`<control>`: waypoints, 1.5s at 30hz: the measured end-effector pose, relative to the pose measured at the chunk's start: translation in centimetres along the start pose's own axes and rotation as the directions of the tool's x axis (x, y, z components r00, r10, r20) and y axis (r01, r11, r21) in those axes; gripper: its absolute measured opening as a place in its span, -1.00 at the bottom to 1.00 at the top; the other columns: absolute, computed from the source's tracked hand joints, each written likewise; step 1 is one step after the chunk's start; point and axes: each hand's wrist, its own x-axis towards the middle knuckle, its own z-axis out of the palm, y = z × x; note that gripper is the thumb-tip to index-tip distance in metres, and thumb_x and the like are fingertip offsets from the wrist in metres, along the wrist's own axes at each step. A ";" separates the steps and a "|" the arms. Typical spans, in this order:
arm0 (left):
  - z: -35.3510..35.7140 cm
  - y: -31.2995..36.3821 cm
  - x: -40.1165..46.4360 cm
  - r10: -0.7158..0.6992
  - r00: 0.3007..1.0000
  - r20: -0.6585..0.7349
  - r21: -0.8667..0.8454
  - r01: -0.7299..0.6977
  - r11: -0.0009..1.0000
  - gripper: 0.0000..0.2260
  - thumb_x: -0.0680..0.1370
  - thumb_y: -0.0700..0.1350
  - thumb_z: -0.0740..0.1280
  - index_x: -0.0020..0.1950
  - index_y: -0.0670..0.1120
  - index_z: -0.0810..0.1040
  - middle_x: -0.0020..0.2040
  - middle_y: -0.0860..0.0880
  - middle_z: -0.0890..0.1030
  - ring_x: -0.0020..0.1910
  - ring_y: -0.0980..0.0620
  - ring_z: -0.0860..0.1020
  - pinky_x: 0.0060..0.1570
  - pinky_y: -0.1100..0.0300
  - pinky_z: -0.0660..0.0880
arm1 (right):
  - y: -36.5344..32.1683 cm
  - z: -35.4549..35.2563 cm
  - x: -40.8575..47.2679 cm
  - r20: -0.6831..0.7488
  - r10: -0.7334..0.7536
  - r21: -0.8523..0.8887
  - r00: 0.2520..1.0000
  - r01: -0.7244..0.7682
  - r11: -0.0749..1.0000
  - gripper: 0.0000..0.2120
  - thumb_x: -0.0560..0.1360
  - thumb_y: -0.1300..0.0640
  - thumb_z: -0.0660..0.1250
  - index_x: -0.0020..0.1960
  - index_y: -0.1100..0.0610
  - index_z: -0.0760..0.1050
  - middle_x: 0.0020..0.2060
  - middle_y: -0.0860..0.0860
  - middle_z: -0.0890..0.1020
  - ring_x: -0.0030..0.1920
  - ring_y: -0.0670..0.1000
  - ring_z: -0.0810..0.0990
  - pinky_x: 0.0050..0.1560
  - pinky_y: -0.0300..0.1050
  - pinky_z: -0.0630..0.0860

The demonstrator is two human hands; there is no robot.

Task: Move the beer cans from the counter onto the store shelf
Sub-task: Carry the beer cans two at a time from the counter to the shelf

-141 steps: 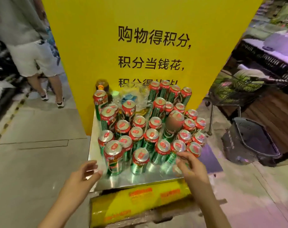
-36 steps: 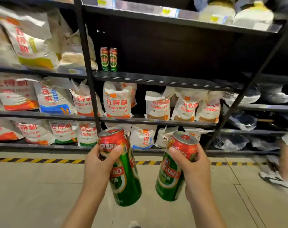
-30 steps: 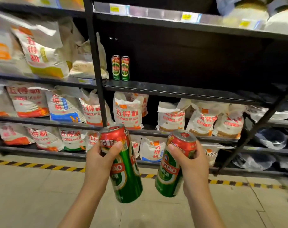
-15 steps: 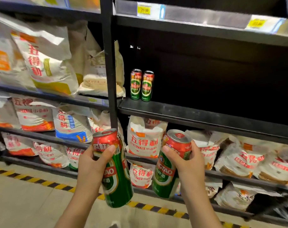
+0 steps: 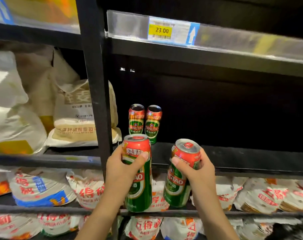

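Nearest, the left hand [image 5: 120, 168] grips one beer can [image 5: 138, 172] and the right hand [image 5: 197, 172] another [image 5: 180, 172], both just before the dark shelf [image 5: 233, 157] edge, with two cans [image 5: 143, 122] standing behind at its left end beside the black upright [image 5: 95, 84], open shelf room stretching right

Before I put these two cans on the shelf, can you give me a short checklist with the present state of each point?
1. Left hand grips its can firmly: ok, fingers wrap the upper body.
2. Right hand grips its can: ok, though this can is tilted.
3. Free space on the dark shelf: ok, bare to the right of the two standing cans.
4. Held cans raised above the shelf edge: not ok, their bottoms hang below it.
5. Black upright post clear of the left can's path: cannot tell, it is close.
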 end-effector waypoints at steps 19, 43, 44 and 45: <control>3.1 -4.3 11.5 0.155 0.969 -0.193 0.088 -0.141 0.986 -0.42 0.35 -0.01 0.51 0.33 0.03 0.41 0.16 0.13 0.50 0.11 0.19 0.52 -0.04 0.40 0.49 | 5.0 6.5 13.7 0.160 -0.039 -0.056 0.986 0.048 0.997 -0.53 0.31 0.20 0.55 0.13 -0.06 0.47 0.02 -0.09 0.64 0.01 -0.18 0.62 -0.10 -0.33 0.56; 3.5 -6.7 13.5 0.205 0.966 -0.159 0.114 -0.188 0.975 -0.44 0.35 -0.07 0.52 0.30 0.03 0.40 0.16 0.09 0.48 0.11 0.30 0.47 -0.05 0.56 0.41 | 7.4 6.3 15.5 0.217 -0.021 -0.068 0.976 0.037 0.997 -0.39 0.23 0.05 0.54 0.23 -0.03 0.41 0.11 -0.12 0.59 0.09 -0.21 0.59 0.01 -0.32 0.56; 3.5 -6.8 13.5 0.212 0.965 -0.152 0.115 -0.195 0.974 -0.43 0.35 -0.06 0.52 0.30 0.03 0.40 0.16 0.09 0.48 0.12 0.30 0.47 -0.04 0.56 0.41 | 7.6 6.2 15.4 0.225 -0.027 -0.076 0.974 0.045 0.996 -0.35 0.21 -0.02 0.52 0.26 -0.01 0.42 0.14 -0.10 0.59 0.13 -0.17 0.58 0.07 -0.26 0.56; 3.6 -6.8 13.4 0.218 0.965 -0.146 0.116 -0.202 0.973 -0.42 0.34 -0.05 0.52 0.31 0.03 0.40 0.17 0.09 0.48 0.13 0.29 0.47 -0.02 0.55 0.41 | 7.7 6.1 15.3 0.228 -0.026 -0.089 0.973 0.047 0.995 -0.32 0.20 -0.07 0.51 0.28 0.00 0.41 0.16 -0.09 0.58 0.16 -0.13 0.57 0.12 -0.20 0.56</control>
